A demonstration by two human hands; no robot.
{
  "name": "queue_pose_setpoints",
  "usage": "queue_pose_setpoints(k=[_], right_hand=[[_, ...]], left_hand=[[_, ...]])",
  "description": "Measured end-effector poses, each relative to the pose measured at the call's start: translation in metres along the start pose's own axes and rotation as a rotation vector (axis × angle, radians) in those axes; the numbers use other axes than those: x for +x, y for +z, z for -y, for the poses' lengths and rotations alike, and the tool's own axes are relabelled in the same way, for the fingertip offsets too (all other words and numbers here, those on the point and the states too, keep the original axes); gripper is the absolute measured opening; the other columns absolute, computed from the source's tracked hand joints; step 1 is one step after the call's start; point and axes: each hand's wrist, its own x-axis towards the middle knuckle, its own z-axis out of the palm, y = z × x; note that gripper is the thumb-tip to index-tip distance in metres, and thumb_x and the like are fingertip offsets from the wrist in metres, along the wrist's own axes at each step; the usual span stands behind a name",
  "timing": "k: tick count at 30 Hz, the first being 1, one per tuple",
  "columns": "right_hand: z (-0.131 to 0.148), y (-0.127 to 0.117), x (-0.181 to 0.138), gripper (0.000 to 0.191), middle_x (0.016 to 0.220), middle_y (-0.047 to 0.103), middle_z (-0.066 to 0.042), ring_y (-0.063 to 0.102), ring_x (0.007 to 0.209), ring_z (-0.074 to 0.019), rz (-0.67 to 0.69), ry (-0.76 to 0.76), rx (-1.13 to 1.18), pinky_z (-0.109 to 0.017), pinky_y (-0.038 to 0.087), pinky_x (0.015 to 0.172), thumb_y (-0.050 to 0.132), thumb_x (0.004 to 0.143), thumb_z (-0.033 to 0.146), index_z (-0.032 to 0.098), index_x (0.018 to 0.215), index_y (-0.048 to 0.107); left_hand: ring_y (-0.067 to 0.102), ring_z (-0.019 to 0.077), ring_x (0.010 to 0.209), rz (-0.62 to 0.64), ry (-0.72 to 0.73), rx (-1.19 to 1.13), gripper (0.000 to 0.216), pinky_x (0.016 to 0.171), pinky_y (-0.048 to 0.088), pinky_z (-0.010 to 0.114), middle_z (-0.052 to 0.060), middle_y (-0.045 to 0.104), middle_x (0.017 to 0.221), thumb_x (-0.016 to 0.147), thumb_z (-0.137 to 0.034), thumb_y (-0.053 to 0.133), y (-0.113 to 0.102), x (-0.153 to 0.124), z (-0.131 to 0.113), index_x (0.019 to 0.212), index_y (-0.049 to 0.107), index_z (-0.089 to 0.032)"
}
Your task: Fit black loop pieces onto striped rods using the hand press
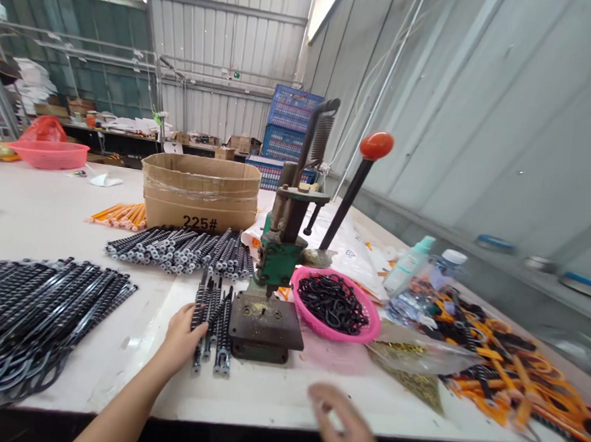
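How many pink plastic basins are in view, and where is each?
2. One basin holds black curved pieces beside the green hand press; the other stands far left on the table. Others may be hidden.

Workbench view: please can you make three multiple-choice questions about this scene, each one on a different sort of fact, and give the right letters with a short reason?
1. Where is the pink basket compared with the green hand press?
A) To its right
B) To its left
C) Inside the cardboard box

2. What colour is the lever knob?
A) Blue
B) Yellow
C) Red

3. What is the left hand doing?
A) Gripping the lever
B) Touching the black rods
C) Resting in the basket

1: A, the basket sits on the right side of the press.
2: C, the round knob on the lever top shows red.
3: B, its fingers lie against the rods.
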Motion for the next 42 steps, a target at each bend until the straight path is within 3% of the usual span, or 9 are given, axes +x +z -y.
queue_pose_setpoints(k=[2,5,8,12,17,22,28,32,42], right_hand=[[-0.017,-0.033,0.043,0.025,0.093,0.058,-0.010,0.052,0.089,-0.0191,-0.124,0.077,-0.145,-0.032,0.043,0.080,0.039,0.075,0.028,0.015,0.087,0.057],[-0.033,-0.064,0.106,0.027,0.101,0.056,-0.011,0.049,0.097,-0.0191,0.033,0.171,-0.312,-0.031,0.037,0.087,0.039,0.073,0.018,0.012,0.091,0.057],[-0.044,-0.062,0.149,0.027,0.097,0.059,-0.010,0.052,0.092,-0.0212,0.174,0.179,-0.334,-0.032,0.038,0.085,0.049,0.065,0.014,0.014,0.089,0.060],[-0.051,-0.040,0.169,0.026,0.095,0.060,-0.005,0.053,0.090,-0.0195,0.275,0.088,-0.316,-0.029,0.037,0.084,0.054,0.063,0.019,0.020,0.088,0.062],[-0.051,-0.032,0.169,0.015,0.084,0.060,-0.006,0.053,0.080,-0.0173,0.264,0.011,-0.285,-0.028,0.038,0.078,0.052,0.063,0.019,0.017,0.071,0.064],[-0.047,-0.036,0.165,0.014,0.075,0.059,-0.003,0.053,0.072,-0.0148,0.132,0.014,-0.208,-0.027,0.039,0.072,0.046,0.066,0.024,0.016,0.070,0.058],[-0.048,-0.043,0.158,0.022,0.074,0.059,-0.006,0.054,0.072,-0.0177,-0.150,0.128,-0.069,-0.032,0.042,0.069,0.041,0.067,0.033,0.014,0.072,0.052],[-0.042,-0.048,0.141,0.035,0.087,0.057,-0.012,0.056,0.076,-0.0173,-0.322,0.182,0.070,-0.033,0.045,0.072,0.036,0.070,0.036,0.010,0.090,0.048],[0.091,-0.009,0.045,0.010,0.078,0.061,-0.004,0.057,0.079,-0.0144,-0.311,-0.327,0.348,-0.025,0.049,0.067,0.051,0.069,0.014,0.021,0.075,0.055]], left_hand=[[0.054,0.0227,0.080,-0.047,-0.023,-0.088,0.029,0.074,0.040,0.036,0.006,0.058,0.078,0.060,-0.030,0.049,-0.003,-0.004,-0.004,0.083,0.054,-0.015],[0.041,0.0097,0.036,-0.072,-0.093,-0.459,0.029,0.037,0.034,0.022,-0.008,0.041,0.043,0.062,-0.040,0.051,-0.011,-0.013,-0.009,0.082,0.048,-0.019],[0.022,0.0028,0.027,-0.057,-0.097,-0.795,0.031,0.031,0.016,0.014,-0.013,0.024,0.037,0.060,-0.045,0.056,-0.019,-0.018,-0.009,0.072,0.044,-0.019],[0.022,0.0022,0.028,-0.043,-0.020,-0.900,0.041,0.031,0.013,0.015,-0.010,0.031,0.037,0.060,-0.057,0.048,-0.024,-0.017,0.004,0.067,0.047,-0.017],[0.049,0.0123,0.052,-0.099,0.035,-0.733,0.037,0.050,0.039,0.024,-0.003,0.052,0.052,0.060,-0.048,0.055,-0.024,-0.015,0.027,0.079,0.050,-0.017],[0.053,0.0157,0.080,-0.227,0.093,-0.746,0.047,0.079,0.037,0.032,-0.001,0.058,0.082,0.064,-0.037,0.057,-0.032,-0.017,0.016,0.105,0.038,-0.023],[0.046,0.0106,0.051,-0.232,0.200,-0.862,0.030,0.055,0.041,0.027,-0.005,0.047,0.052,0.070,-0.043,0.048,-0.048,-0.007,-0.005,0.086,0.049,-0.018],[0.038,0.0059,0.037,-0.204,0.158,-0.900,0.019,0.036,0.029,0.018,-0.008,0.047,0.048,0.070,-0.037,0.051,-0.057,-0.017,-0.025,0.078,0.046,-0.021],[0.045,0.0065,0.036,0.501,-0.076,-0.606,0.016,0.038,0.034,0.018,-0.004,0.049,0.046,0.063,-0.029,0.054,0.017,-0.087,-0.092,0.055,0.050,-0.016]])
